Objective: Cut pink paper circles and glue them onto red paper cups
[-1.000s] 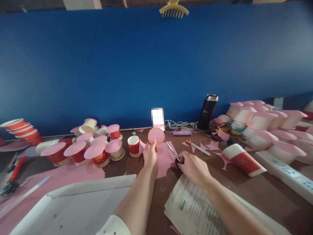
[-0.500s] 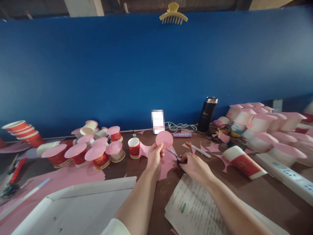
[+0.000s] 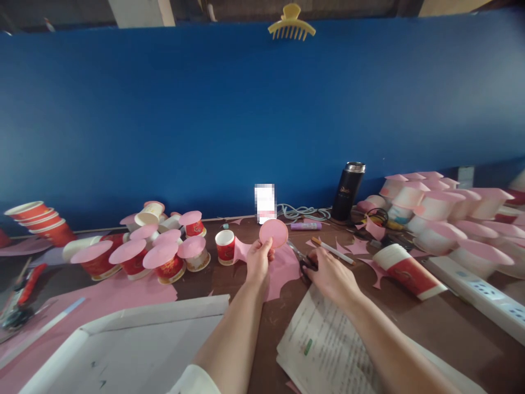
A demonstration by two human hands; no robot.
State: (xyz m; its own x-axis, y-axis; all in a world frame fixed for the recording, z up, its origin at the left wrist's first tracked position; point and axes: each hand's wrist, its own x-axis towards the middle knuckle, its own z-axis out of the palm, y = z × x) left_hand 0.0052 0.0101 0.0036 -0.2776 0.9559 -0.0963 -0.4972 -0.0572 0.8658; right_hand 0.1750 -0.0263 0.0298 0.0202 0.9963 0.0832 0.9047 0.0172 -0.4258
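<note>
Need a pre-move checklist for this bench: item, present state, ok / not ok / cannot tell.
1. Left hand grips the pink disc near its lower edge: ok.
2. Right hand is on the handles of the scissors: ok.
3. Gap between blade tips and disc: cannot tell, they look close from this one view.
4. Small red cup left of the hands is upright, mouth uncovered: ok.
5. Space right of the scissors free of litter: not ok, pink scraps and a slim white stick lie there.
6. Stacked cups at right upright: not ok, tipped over.
</note>
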